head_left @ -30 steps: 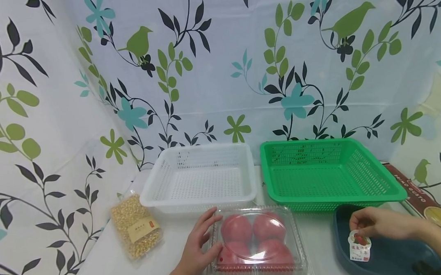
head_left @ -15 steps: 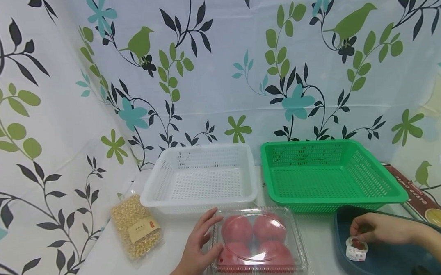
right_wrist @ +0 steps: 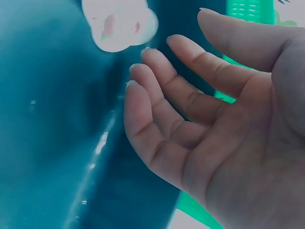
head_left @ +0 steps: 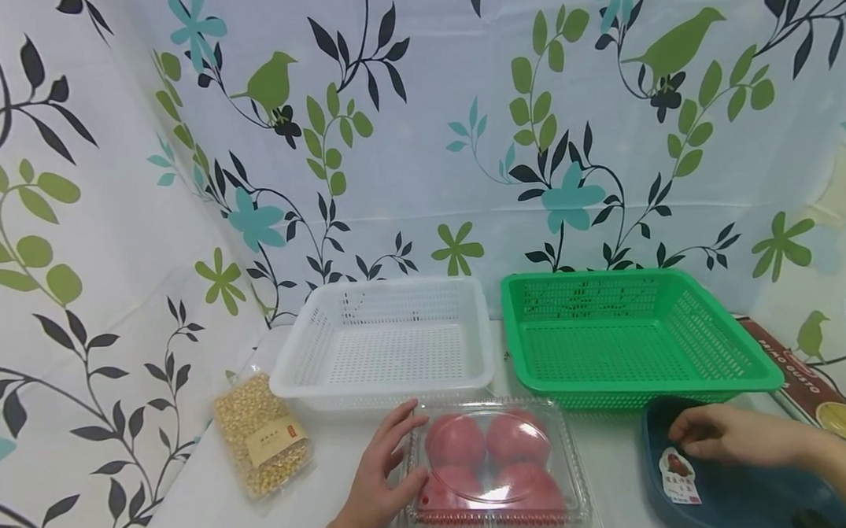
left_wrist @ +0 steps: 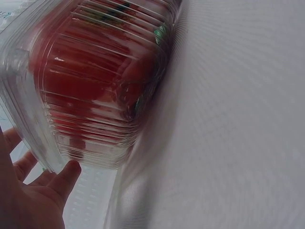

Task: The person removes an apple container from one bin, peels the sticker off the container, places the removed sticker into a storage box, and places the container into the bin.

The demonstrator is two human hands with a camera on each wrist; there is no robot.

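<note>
A clear plastic clamshell box with red, tomato-like round fruit inside stands at the front of the table. My left hand lies against its left side, fingers spread; in the left wrist view the fingertips touch the box's edge. Over a dark blue bin at the right hovers my right hand, its fingers loosely bent around nothing. Just beside those fingers, in the bin, a small white label with a red fruit picture lies apart from the hand. The right wrist view shows only part of the label.
Behind the box stand a white mesh basket and a green mesh basket. A bag of yellow kernels lies at the left. A brown printed box is at the right edge. Something dark lies low in the bin.
My right hand has let go of the label, which has dropped into the dark blue bin. The left hand and the clamshell box have stayed in place.
</note>
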